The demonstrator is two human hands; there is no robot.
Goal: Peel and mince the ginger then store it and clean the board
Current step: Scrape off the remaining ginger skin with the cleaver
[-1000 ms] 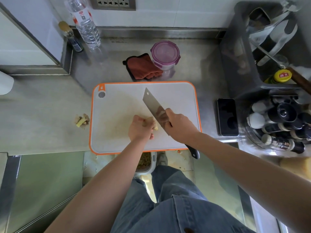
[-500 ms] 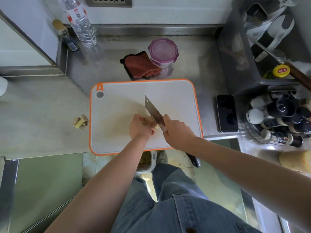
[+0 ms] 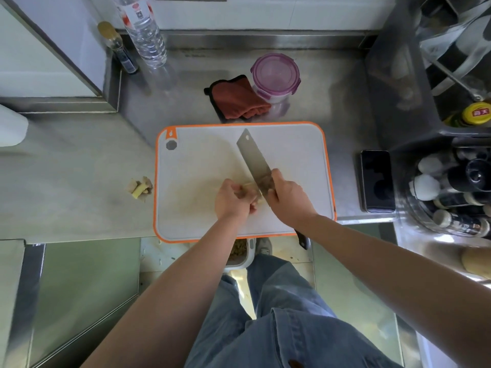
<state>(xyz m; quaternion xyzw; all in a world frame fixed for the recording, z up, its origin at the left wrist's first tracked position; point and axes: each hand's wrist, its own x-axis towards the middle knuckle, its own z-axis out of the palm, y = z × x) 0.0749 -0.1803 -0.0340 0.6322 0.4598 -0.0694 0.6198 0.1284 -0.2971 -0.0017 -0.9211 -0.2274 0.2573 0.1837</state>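
Steel kitchen counter (image 3: 79,181) under orange-rimmed board (image 3: 199,155), left fingers (image 3: 251,205) round ginger (image 3: 245,193), right fingers (image 3: 276,179) round cleaver (image 3: 252,158).

Cloth (image 3: 240,100), container (image 3: 275,75) behind board (image 3: 297,160); phone (image 3: 377,180) right

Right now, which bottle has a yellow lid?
The bottle in the dark rack, red label on its lid; the small dark bottle back left has a brownish top.

The steel counter (image 3: 79,208) carries a cutting board (image 3: 297,155), ginger scraps (image 3: 140,187) just left of it, a red cloth (image 3: 239,100) and lidded tub (image 3: 275,74) behind, and a phone (image 3: 377,181).
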